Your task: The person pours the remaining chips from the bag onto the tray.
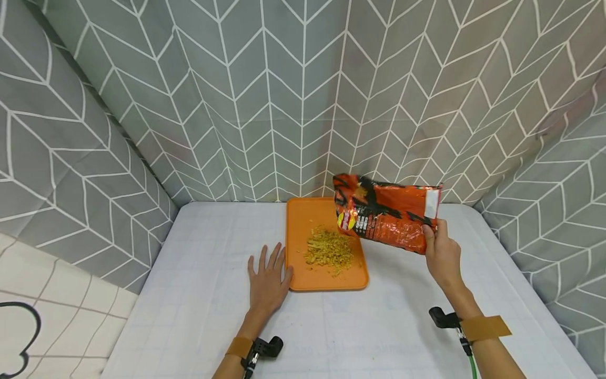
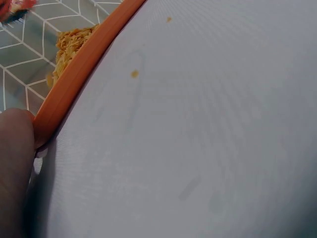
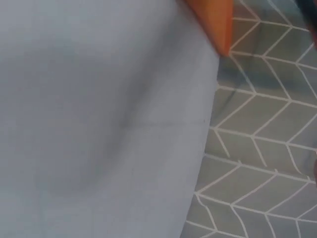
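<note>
An orange tray (image 1: 303, 210) lies on the white-covered table, and a heap of yellow crispy bits (image 1: 330, 247) is spread over its middle. My left hand (image 1: 269, 284) rests on the table to the left, fingers spread, its thumb at the tray's edge. In the left wrist view that thumb (image 2: 15, 153) meets the raised rim. At the right, my right hand (image 1: 442, 258) pinches the end of a shiny red-orange snack packet (image 1: 383, 213). The packet is held tilted above the tray's right side, its left end over the bits. Its mouth is hidden.
Two small yellow crumbs (image 2: 134, 74) lie on the tablecloth in the left wrist view. A grey curtain (image 1: 284, 105) with white chevron lines hangs behind the table and along both sides. A camera (image 1: 445, 318) is strapped to each wrist, with a green cable at the right.
</note>
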Available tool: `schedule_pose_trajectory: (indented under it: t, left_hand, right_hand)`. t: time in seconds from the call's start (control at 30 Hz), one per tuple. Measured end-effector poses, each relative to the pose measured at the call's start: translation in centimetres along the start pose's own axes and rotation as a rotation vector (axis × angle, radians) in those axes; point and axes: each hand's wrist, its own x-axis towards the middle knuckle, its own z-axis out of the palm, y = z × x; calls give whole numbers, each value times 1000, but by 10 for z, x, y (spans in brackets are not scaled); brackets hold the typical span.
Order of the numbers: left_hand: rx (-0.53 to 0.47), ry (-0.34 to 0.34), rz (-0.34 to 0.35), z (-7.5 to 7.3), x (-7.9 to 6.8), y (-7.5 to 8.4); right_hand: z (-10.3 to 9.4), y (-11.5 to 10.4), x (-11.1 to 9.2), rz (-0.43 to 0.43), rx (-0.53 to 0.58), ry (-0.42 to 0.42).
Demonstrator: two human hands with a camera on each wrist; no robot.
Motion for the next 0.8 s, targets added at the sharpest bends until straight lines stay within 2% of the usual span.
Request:
schedule_pose_trajectory:
  t: [0.07,0.13,0.33,0.53,0.8]
  left_hand:
    - [3,-12,-7,0,0,0]
    - [2,-17,-6,0,0,0]
    - [1,-5,-2,0,0,-1]
    - [10,-16,-10,-1,0,-1]
    - [13,-23,-8,-4,0,1]
  right_hand:
    - [0,0,-1,-49,-51,-27]
    - [1,1,-2,-62,-72,-36]
    - [2,0,-1,39,10,31]
    - [6,0,-4,-5,-49,-81]
    - [11,10,-13,194,65,-142]
